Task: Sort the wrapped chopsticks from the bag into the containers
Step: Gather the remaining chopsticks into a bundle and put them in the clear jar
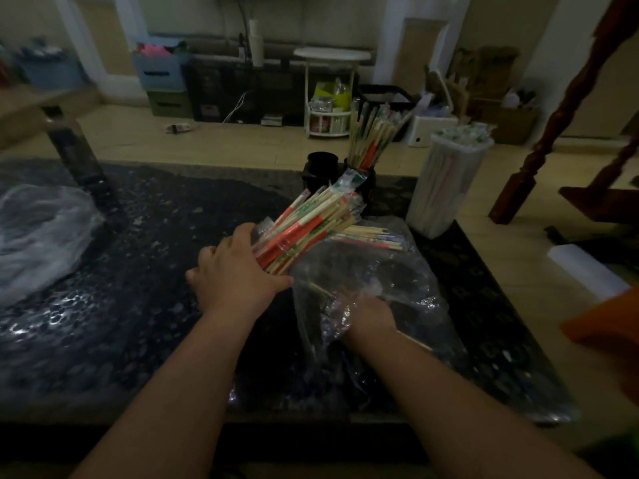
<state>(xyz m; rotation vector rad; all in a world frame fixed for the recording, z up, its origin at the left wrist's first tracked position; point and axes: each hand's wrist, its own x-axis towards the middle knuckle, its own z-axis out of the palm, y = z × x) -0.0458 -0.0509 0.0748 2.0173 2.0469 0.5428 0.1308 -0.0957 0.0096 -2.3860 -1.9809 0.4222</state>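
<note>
Red-and-green-wrapped chopstick bundle [311, 229] tight in left hand [238, 271]; right hand [371, 319] inside clear bag [397, 271], grip unclear.

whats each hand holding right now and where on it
The left hand grips the bundle of wrapped chopsticks by its near, lower end. The right hand is at the clear plastic bag, its fingers hidden, so its hold cannot be told.

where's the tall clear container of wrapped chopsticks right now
In the head view the tall clear container stands at the far right edge of the table, right of the black holder and beyond the plastic bag.
</note>
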